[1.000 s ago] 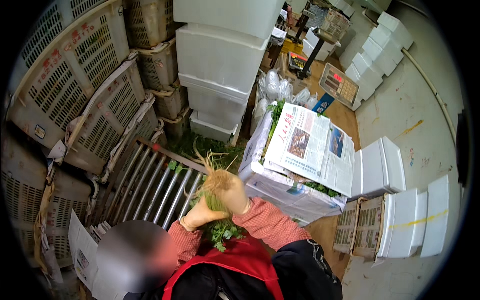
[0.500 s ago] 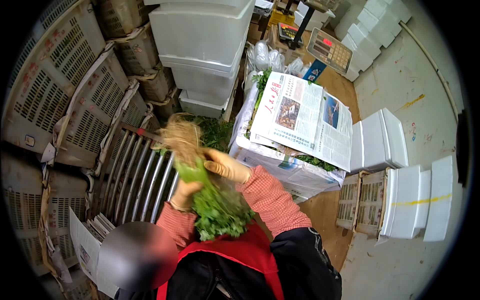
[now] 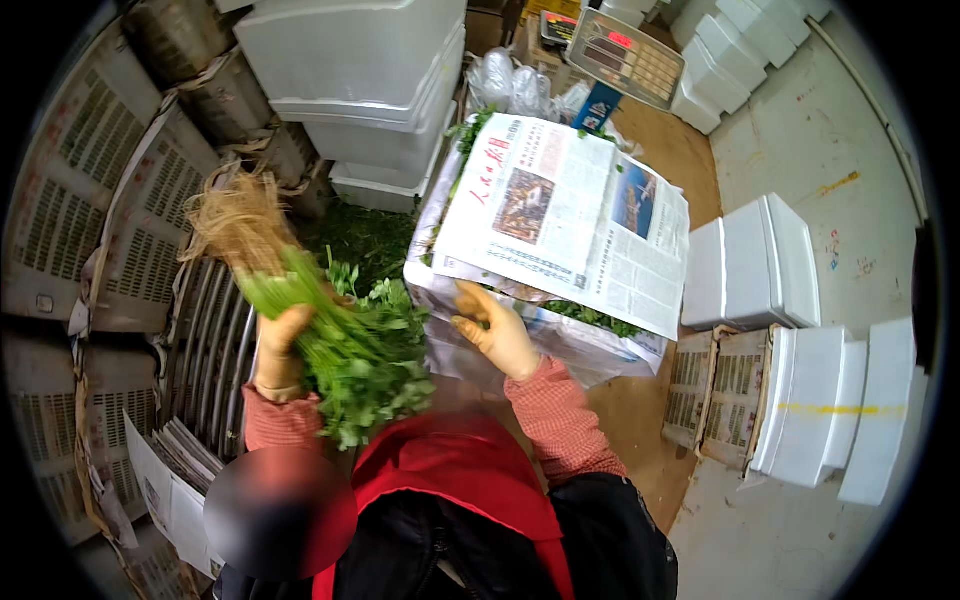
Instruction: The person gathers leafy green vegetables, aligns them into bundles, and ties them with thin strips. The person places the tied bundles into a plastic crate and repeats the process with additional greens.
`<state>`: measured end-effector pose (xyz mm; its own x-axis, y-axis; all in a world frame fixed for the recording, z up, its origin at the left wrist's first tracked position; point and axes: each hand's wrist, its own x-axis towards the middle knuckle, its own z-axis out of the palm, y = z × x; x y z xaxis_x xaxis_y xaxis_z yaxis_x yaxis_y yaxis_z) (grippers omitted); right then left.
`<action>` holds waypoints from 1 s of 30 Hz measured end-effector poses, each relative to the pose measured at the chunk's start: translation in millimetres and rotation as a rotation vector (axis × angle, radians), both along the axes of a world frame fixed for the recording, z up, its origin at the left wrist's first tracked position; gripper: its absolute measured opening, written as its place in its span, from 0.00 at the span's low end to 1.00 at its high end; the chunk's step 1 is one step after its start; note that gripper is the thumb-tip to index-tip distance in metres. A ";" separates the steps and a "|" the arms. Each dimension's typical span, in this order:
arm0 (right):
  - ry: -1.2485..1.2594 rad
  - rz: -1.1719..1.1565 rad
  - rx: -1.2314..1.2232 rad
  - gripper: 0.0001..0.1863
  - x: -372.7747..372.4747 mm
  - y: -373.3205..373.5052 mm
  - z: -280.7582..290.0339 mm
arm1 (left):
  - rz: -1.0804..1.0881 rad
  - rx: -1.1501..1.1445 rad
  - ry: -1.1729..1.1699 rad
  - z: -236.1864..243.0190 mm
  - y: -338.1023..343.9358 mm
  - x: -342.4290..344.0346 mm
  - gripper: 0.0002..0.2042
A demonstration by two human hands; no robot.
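My left hand (image 3: 283,345), in a pale glove, is closed round the green stems of a rooted bunch of leafy greens (image 3: 350,350). Its tangled tan roots (image 3: 240,215) point up and left, while the leaves hang toward my chest. My right hand (image 3: 497,330), also gloved, has its fingers apart and holds nothing. It hovers by the near left edge of a white box (image 3: 560,350) lined with paper. Newspaper sheets (image 3: 560,215) cover the box's top, and more greens (image 3: 590,318) poke out from beneath them.
On the left are stacked plastic crates (image 3: 85,165) and a rack of metal bars (image 3: 205,330), with folded newspapers (image 3: 180,460) nearby. White foam boxes stand at the back (image 3: 350,60) and right (image 3: 750,260). A scale (image 3: 625,60) stands beyond the covered box; loose greens (image 3: 355,235) lie left of it.
The bunch has moved left in my left hand, its roots swinging outward. My right hand has let go of it and moved right toward the newspaper-covered box.
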<state>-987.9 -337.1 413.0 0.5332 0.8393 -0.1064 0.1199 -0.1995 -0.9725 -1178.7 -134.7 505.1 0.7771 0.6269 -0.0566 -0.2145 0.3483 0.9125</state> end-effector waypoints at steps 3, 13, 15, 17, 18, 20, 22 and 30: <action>0.011 0.249 0.148 0.50 11.1 -10.2 67.6 | -0.078 -0.079 0.069 -10.5 -58.9 64.2 0.17; 0.047 -0.594 0.189 0.43 45.8 -118.3 5.7 | -0.757 -0.036 0.138 -51.4 -194.4 207.9 0.38; 0.018 -0.655 0.161 0.36 67.4 -142.3 39.0 | -0.804 0.192 -0.011 -37.4 -200.6 233.4 0.43; 0.059 -0.655 0.091 0.31 94.6 -174.5 67.0 | -0.813 0.094 -0.206 -35.1 -203.6 256.0 0.41; 0.109 -0.666 0.053 0.29 110.5 -179.6 100.4 | -0.756 0.282 -0.123 -40.1 -195.2 271.8 0.39; -0.072 -0.689 0.040 0.27 143.9 -215.4 127.2 | -0.573 0.789 -0.041 -60.8 -194.0 316.5 0.34; -0.021 -0.728 -0.022 0.25 188.6 -230.6 129.3 | -0.319 1.314 0.067 -102.7 -191.0 358.3 0.32; -0.459 -0.863 -0.744 0.31 326.8 -195.9 -21.1 | -0.348 1.667 0.579 -172.9 -169.8 387.7 0.35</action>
<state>-661.2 -533.0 391.9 0.9979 0.0075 -0.0643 -0.0250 -0.8713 -0.4901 -791.0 -304.5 332.2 0.9848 0.1311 0.1137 0.1011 -0.9660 0.2381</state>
